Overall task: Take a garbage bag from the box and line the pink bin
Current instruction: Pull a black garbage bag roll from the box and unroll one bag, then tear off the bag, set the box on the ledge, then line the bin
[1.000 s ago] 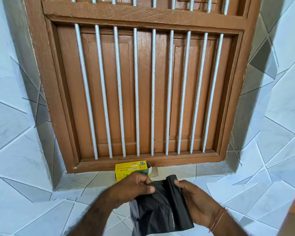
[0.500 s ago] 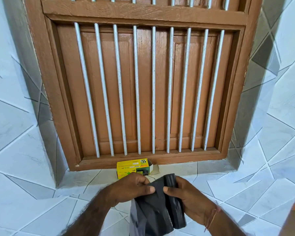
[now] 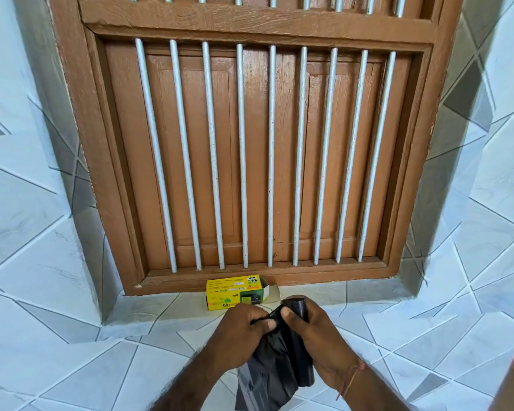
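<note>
On the tiled ledge below a shuttered wooden window, a small yellow-and-green box lies on its side, its right end flap open and pointing toward the right. It sits just in front of the brown window frame, close to the frame's bottom rail, with pale metal bars running upright across the closed wooden shutters behind it.

Nearer the camera, both hands meet over a black garbage bag. The left hand has its fingers pinched together on a gathered fold of the black plastic at the top of the bag. The right hand is closed around the still-rolled part of the bag, a dark cylinder whose upper end sticks out above the thumb (the roll stands roughly upright in the grip). The two thumbs nearly touch, with the crumpled film stretched between them. Below the hands, the loose sheet hangs down in wrinkled folds toward the bottom edge of the view, glossy where light catches it.

A thin reddish thread circles the right wrist. The bag is held in the air in front of the ledge, just below and to the right of the box, apart from it. White tiles with grey angular lines cover the ledge and the walls on both sides.
</note>
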